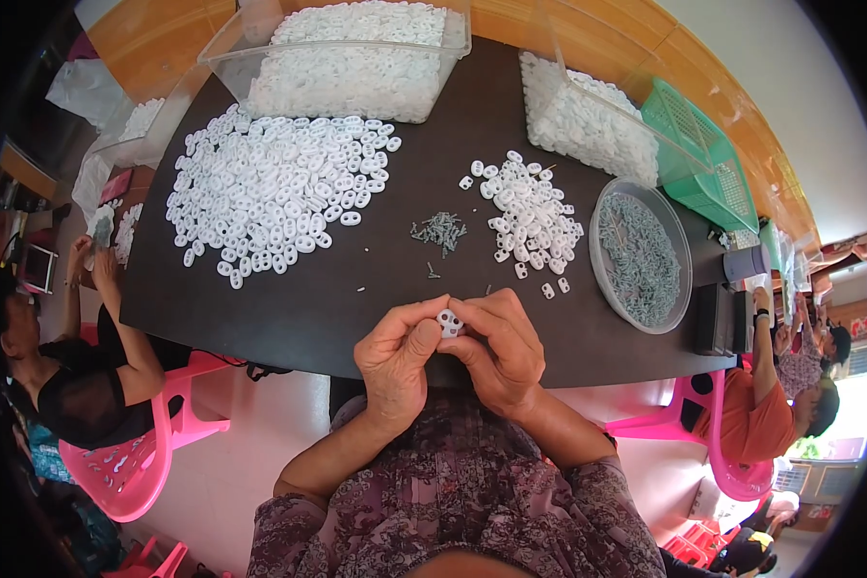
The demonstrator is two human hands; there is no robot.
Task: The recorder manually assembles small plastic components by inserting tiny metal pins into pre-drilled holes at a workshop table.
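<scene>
Above the table's near edge, my left hand [395, 361] and my right hand [503, 354] meet, fingers closed in a pinch. Between the fingertips is a small white plastic piece [449, 320] with dark holes; the fingers cover part of it. Just beyond lies a small heap of grey screws [440, 231]. To its right is a pile of white plastic pieces [534, 217]. A much larger pile of flat oval white pieces with two holes [275, 188] spreads over the left of the table.
A round clear tub of screws [686, 289] sits at the right, near dark boxes [722, 320] and a green basket [708, 173]. Clear bins [453, 43] of white pieces line the back. Seated people [77, 376] flank the dark table [299, 318] on pink chairs [173, 414].
</scene>
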